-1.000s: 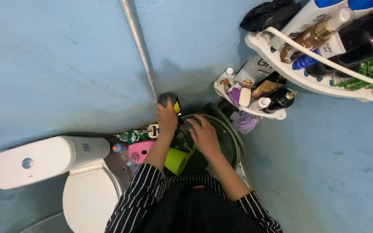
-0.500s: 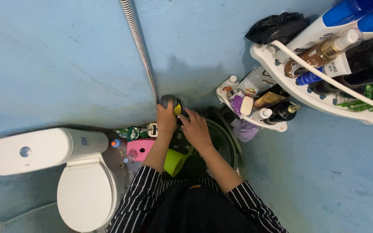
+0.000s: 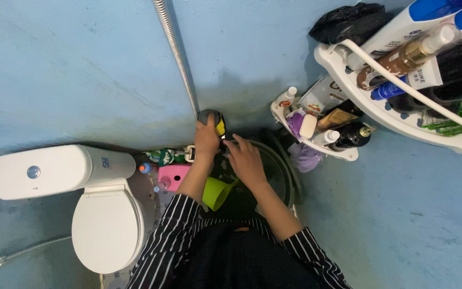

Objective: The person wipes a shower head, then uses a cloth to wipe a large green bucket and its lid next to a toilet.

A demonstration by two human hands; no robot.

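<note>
Left hand [image 3: 207, 138]: closed over a grey and yellow fitting [image 3: 213, 119] at the foot of the metal hose [image 3: 176, 53], fingers wrapped round it, low on the blue wall.
Right hand [image 3: 247, 159]: fingers loosely spread and curved, tips at the fitting's lower edge, just right of the left hand; whether they pinch anything there, I cannot tell.
Fitting: on the wall directly above the dark bucket [image 3: 282, 174], touching the hose end.
Bucket: on the floor below the fitting, round, dark; the right forearm crosses over its mouth.
Green dipper [image 3: 217, 193]: below the fitting, tilted, between the two forearms, at the bucket's left edge.
Handling note: by my judgement, the fitting wants a steady grip from the left hand while the right works small and close; the hose should hang straight, not twisted, and any spill should fall into the bucket.
Pink box [image 3: 173, 177]: left of the fitting and lower, on the floor beside the toilet.
Toilet [image 3: 100, 227]: well left of the fitting, white, lid down, cistern [image 3: 54, 170] against the wall.
Corner rack [image 3: 316, 143]: right of the fitting, white, two tiers in view, crowded with bottles, tubes and a bar of soap; a purple sponge [image 3: 305, 157] hangs under the lower tier.
Black bag [image 3: 351, 21]: up and right of the fitting, above the upper tier.
Wall and floor: painted blue throughout, the wall darkened and stained around the fitting; narrow washroom corner.
Clothing: black sleeves with white stripes [image 3: 169, 235], rolled above the forearms.
</note>
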